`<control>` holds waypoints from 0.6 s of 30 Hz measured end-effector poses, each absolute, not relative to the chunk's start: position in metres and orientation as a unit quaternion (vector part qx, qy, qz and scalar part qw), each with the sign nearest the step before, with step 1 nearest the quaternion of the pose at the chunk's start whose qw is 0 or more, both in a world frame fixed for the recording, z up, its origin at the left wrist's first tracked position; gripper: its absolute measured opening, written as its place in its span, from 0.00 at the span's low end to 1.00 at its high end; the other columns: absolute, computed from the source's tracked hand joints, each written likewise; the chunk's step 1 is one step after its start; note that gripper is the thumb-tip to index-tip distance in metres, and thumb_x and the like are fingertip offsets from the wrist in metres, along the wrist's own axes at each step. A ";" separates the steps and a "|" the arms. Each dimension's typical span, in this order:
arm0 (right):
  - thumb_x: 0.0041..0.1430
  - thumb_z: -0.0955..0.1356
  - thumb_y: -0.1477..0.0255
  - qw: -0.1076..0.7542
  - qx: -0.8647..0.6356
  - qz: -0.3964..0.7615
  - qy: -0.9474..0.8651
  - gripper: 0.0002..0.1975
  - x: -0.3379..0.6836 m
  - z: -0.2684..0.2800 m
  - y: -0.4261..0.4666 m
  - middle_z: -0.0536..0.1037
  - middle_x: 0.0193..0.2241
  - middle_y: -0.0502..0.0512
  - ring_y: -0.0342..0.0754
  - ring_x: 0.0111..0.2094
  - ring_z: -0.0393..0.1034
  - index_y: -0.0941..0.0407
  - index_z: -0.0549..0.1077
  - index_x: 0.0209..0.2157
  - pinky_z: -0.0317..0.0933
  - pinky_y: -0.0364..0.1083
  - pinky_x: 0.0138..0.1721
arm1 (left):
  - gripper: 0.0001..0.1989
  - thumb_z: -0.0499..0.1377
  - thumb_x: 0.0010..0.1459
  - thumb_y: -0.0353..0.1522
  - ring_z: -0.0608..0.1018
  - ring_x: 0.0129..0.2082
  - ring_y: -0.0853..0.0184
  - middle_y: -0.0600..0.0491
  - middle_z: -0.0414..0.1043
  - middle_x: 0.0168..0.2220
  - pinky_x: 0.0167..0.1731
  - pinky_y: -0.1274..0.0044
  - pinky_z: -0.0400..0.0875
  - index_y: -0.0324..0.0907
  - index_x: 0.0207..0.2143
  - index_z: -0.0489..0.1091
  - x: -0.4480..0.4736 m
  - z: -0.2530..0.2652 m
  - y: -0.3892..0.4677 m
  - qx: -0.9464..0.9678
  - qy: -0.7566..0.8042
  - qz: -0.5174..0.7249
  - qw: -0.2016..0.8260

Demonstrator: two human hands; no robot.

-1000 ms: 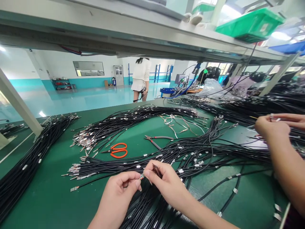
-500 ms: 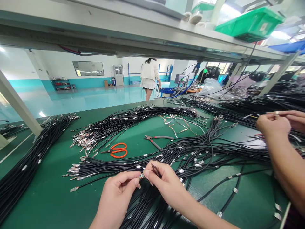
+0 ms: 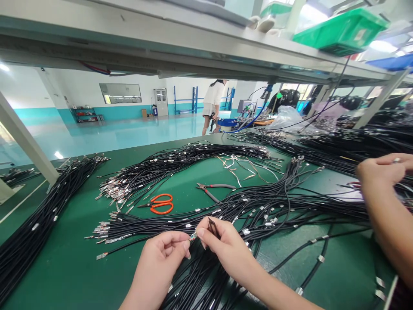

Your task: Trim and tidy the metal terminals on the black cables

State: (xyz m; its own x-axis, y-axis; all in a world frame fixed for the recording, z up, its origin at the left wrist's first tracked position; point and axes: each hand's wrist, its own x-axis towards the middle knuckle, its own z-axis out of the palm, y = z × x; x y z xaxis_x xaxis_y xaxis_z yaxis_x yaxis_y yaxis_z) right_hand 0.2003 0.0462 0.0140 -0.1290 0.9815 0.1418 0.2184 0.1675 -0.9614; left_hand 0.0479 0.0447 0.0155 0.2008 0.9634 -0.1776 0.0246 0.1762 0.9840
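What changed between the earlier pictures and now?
The walking person moved right, toward the blue tub; the co-worker's near hand shifted slightly right. Nothing visibly grasped or released: left hand and right hand stayed at the connector, scissors and pliers in place.

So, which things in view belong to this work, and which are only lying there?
Belonging to the work:
small connector, between left hand and right hand
dark tool, perhaps tweezers, in the right hand
black cables, probably

Only lying there, it seems:
orange scissors
pliers
green box overhead
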 end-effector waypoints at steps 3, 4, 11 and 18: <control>0.56 0.61 0.68 0.448 -0.483 0.445 -0.607 0.12 0.200 0.014 0.047 0.62 0.17 0.46 0.39 0.19 0.52 0.58 0.63 0.21 0.49 0.40 0.22 | 0.17 0.62 0.43 0.40 0.54 0.15 0.78 0.57 0.63 0.19 0.15 0.82 0.44 0.35 0.31 0.69 0.047 0.016 0.044 0.487 0.470 0.392 0.623; 0.56 0.62 0.68 0.448 -0.480 0.452 -0.604 0.12 0.200 0.013 0.047 0.62 0.17 0.46 0.39 0.19 0.52 0.58 0.64 0.21 0.48 0.40 0.22 | 0.17 0.62 0.43 0.40 0.53 0.15 0.79 0.58 0.62 0.18 0.16 0.82 0.43 0.35 0.31 0.69 0.047 0.016 0.044 0.484 0.464 0.387 0.632; 0.54 0.63 0.68 0.455 -0.465 0.479 -0.590 0.10 0.200 0.012 0.048 0.63 0.18 0.45 0.37 0.17 0.48 0.58 0.66 0.24 0.46 0.39 0.20 | 0.15 0.62 0.42 0.40 0.52 0.14 0.79 0.58 0.61 0.17 0.15 0.81 0.41 0.36 0.24 0.68 0.047 0.020 0.044 0.473 0.450 0.367 0.663; 0.54 0.63 0.66 0.447 -0.488 0.457 -0.594 0.14 0.200 0.017 0.047 0.62 0.15 0.46 0.39 0.18 0.51 0.58 0.63 0.19 0.48 0.40 0.21 | 0.19 0.62 0.43 0.38 0.55 0.16 0.77 0.59 0.60 0.17 0.17 0.82 0.47 0.37 0.37 0.71 0.046 0.018 0.044 0.481 0.447 0.398 0.640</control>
